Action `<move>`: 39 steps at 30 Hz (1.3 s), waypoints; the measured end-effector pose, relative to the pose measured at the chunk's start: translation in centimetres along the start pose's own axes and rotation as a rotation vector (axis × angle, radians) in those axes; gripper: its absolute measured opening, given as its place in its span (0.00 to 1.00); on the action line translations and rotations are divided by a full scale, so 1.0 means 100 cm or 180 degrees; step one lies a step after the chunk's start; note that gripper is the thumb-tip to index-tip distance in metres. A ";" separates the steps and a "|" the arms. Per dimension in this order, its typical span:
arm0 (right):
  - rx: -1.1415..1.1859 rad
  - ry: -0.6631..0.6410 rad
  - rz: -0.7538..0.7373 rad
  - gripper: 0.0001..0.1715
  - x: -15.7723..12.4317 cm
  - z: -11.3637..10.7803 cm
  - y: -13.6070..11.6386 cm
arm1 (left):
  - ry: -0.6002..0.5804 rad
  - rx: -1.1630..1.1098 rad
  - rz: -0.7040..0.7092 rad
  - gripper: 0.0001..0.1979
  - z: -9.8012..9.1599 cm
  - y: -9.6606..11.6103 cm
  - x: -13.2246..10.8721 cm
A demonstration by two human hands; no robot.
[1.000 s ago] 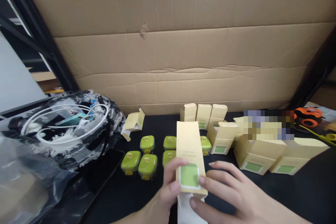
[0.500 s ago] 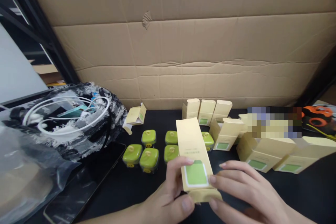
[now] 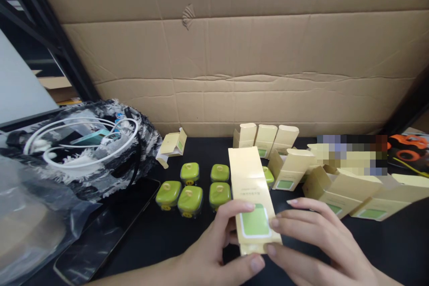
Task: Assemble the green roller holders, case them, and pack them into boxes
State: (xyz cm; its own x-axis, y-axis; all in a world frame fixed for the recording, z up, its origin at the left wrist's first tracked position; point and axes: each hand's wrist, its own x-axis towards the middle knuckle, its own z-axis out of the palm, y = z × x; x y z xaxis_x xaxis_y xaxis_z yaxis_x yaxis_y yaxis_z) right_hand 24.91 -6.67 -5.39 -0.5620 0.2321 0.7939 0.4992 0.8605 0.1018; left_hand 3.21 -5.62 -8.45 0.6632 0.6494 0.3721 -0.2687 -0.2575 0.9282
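A pale yellow cardboard box point(image 3: 250, 176) with a green panel is held between both hands, its long top flap standing up and away from me. My left hand point(image 3: 221, 241) is closed on its left side, the index finger lying on the green panel and the thumb at the near end. My right hand point(image 3: 318, 237) pinches the near right corner with thumb and fingers. The near end flap looks folded in. Several small green-lidded containers point(image 3: 190, 199) stand behind and left of the box, one partly hidden by it.
Similar boxes with raised flaps stand at the back point(image 3: 266, 136) and at the right point(image 3: 348, 190). A small opened box point(image 3: 172, 145) lies at the back left. A black-and-white fluffy basket point(image 3: 147, 143) with cables, a phone point(image 3: 103, 232) and a plastic bag point(image 3: 33, 219) are left. Cardboard point(image 3: 234, 49) walls the back.
The near end flap, which bulged outward before, now lies flatter against the box's end under my fingers. The box has shifted slightly right, and the view has tilted a little.
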 end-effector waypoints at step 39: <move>0.0195 -0.2530 0.0978 0.17 0.152 0.081 0.148 | -0.0619 0.0225 -0.1256 0.43 -0.002 -0.023 0.009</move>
State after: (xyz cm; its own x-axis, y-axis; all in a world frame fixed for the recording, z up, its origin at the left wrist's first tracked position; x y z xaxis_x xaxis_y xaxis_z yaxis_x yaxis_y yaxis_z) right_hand 18.39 13.23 3.38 -0.7147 0.6887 0.1222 0.6815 0.7250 -0.1000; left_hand 4.28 -4.27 -10.28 0.8263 0.5627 -0.0230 0.0751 -0.0696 0.9947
